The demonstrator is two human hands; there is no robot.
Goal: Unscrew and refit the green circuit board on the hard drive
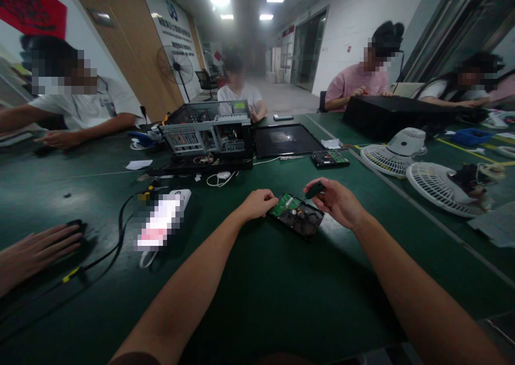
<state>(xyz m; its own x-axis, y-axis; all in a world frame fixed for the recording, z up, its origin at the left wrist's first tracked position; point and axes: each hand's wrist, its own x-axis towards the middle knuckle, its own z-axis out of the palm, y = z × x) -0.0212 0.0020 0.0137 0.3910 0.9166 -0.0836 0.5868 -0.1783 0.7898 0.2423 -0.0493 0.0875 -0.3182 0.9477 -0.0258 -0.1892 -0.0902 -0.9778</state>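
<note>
A hard drive (pixel 302 218) with a green circuit board (pixel 286 203) lies at an angle on the green table (pixel 257 300). My left hand (pixel 259 203) is closed on the drive's left corner, its fingertips at the edge of the board. Over the drive's right part, my right hand (pixel 336 199) holds a dark-handled screwdriver (pixel 314 190) between thumb and fingers. The tool's tip points down toward the board's edge; whether it touches is too small to tell.
An open computer case (pixel 209 137) stands ahead, beside a black panel (pixel 286 139) and a second drive (pixel 330 159). White fan parts (pixel 436 185) lie right. A phone (pixel 163 220), cable (pixel 120 228) and another person's hand (pixel 42 249) are left. Several people sit around.
</note>
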